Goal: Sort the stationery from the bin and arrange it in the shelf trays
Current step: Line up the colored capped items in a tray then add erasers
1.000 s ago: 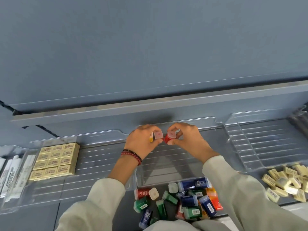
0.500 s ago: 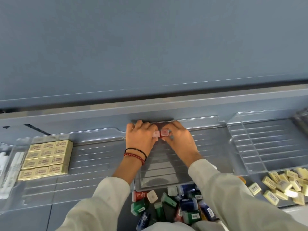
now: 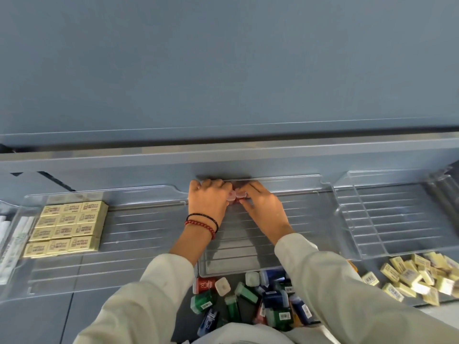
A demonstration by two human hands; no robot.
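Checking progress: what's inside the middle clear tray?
Two pink-capped containers at its back wall, held by left hand and right hand. Anything beneath the hands is hidden; elsewhere, bare floor.

Two capped pieces (image 3: 237,194) mostly behind fingers (image 3: 252,192)

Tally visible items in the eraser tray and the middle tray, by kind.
Yellow erasers, tops showing: 12
Pink-capped pieces: 2
Total: 14
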